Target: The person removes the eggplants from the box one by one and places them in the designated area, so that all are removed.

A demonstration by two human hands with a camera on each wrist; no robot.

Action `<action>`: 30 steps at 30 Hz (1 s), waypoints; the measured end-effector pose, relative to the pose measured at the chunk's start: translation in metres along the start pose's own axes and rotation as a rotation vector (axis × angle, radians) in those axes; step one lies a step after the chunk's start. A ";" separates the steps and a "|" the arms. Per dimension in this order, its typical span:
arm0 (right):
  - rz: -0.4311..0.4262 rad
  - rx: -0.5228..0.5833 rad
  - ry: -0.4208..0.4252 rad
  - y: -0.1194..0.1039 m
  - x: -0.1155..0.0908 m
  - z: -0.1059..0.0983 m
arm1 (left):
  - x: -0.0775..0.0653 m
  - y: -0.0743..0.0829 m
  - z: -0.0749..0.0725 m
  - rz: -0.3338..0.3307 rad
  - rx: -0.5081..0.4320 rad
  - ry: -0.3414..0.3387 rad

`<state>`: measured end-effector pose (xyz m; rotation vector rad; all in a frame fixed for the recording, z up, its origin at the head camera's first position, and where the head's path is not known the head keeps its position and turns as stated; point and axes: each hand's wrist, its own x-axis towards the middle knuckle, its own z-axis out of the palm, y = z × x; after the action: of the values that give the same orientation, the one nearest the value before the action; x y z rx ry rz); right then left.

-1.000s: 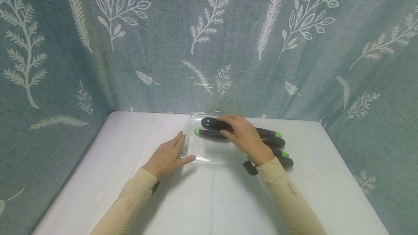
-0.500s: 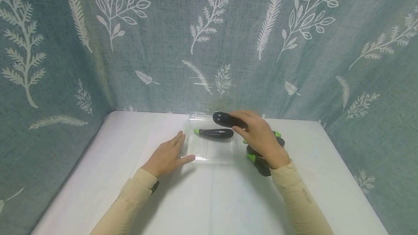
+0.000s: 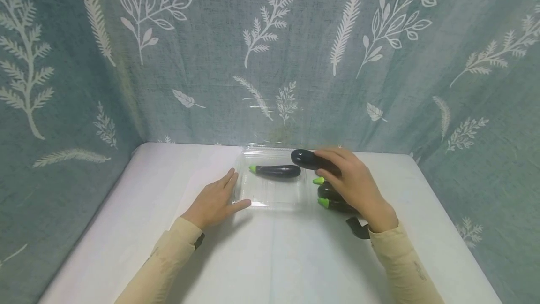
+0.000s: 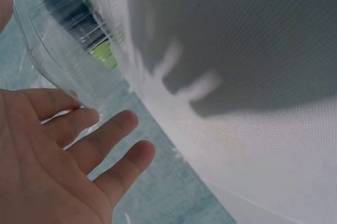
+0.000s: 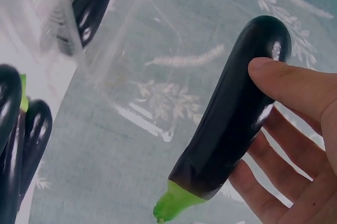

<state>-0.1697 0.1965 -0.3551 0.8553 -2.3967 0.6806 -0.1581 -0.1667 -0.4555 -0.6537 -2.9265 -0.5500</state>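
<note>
My right hand (image 3: 354, 182) grips a dark purple eggplant (image 3: 310, 159) above the right edge of the clear plastic container (image 3: 272, 197). In the right wrist view, the thumb lies across this eggplant (image 5: 231, 113) and the fingers are behind it; its green stem points down and left. A second eggplant (image 3: 276, 171) lies sideways inside the container, green stem to the left. At the container's left side rests my left hand (image 3: 215, 201), fingers extended and thumb spread along the front corner. The left wrist view shows the fingers (image 4: 102, 140) near the clear wall.
Several more eggplants (image 3: 331, 193) lie on the white table (image 3: 270, 257) right of the container, partly covered by my right hand. The container's clear lid (image 3: 274, 123) stands up behind it. A blue-green leaf-patterned curtain (image 3: 211, 60) surrounds the table's back and sides.
My right hand has moved right with its eggplant, from over the container to its right edge. The eggplant inside now shows fully. My left hand has stayed in place.
</note>
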 end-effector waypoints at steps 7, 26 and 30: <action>-0.010 -0.022 0.022 0.009 -0.013 -0.008 | 0.000 -0.001 0.001 0.007 0.005 0.012; 0.018 -0.109 0.031 0.036 -0.071 -0.022 | 0.000 -0.002 0.002 -0.002 0.006 0.012; 0.027 -0.126 0.011 0.040 -0.080 -0.023 | 0.000 -0.001 0.002 -0.009 -0.001 0.003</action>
<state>-0.1360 0.2713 -0.3967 0.7666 -2.4162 0.5363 -0.1585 -0.1668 -0.4575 -0.6403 -2.9277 -0.5530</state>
